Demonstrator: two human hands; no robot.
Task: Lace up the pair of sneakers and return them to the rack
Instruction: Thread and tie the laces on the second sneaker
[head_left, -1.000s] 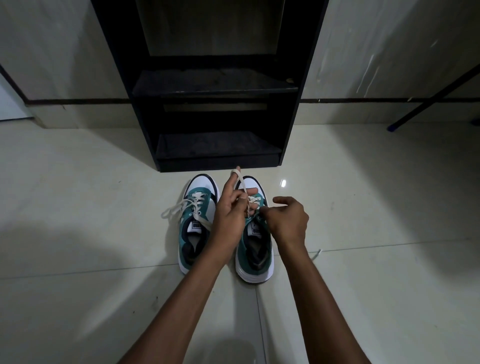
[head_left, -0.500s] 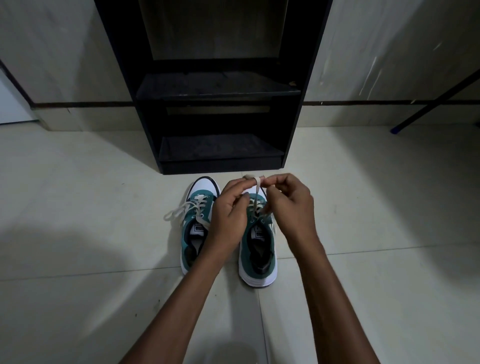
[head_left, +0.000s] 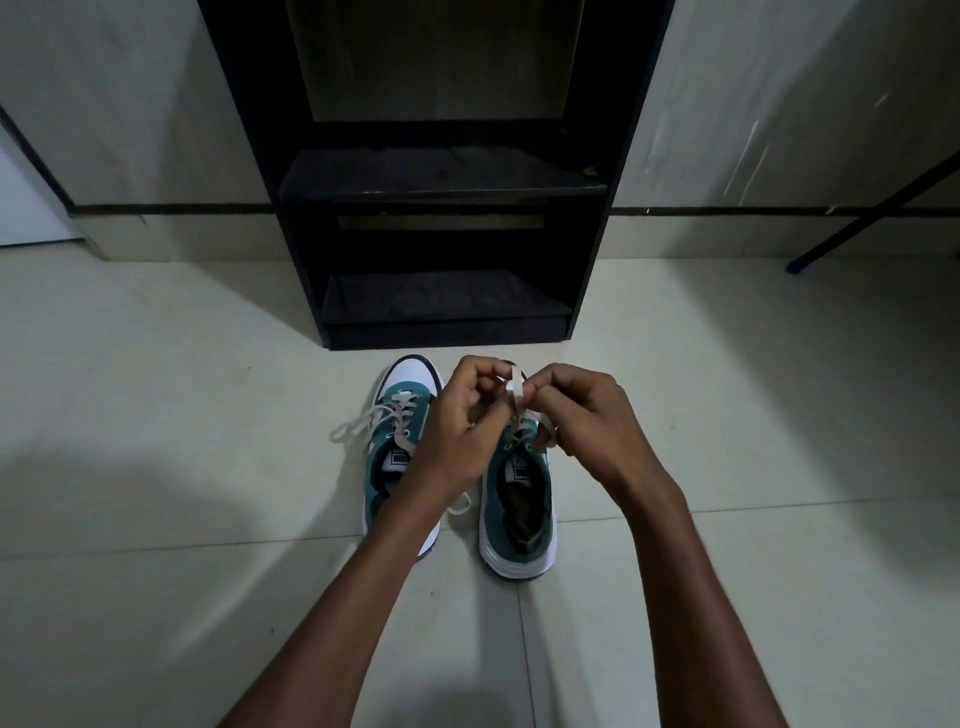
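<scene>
Sneakers' right shoe (head_left: 519, 499): both hands, left hand (head_left: 462, 431) and right hand (head_left: 582, 421), have closed in, now pinching its lace (head_left: 516, 389) together above the tongue; knotting seems underway.

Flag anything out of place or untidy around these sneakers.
The left sneaker has an untied lace trailing onto the floor to its left. Both hands, left hand and right hand, pinch the right sneaker's lace. Nothing looks damaged.
</scene>
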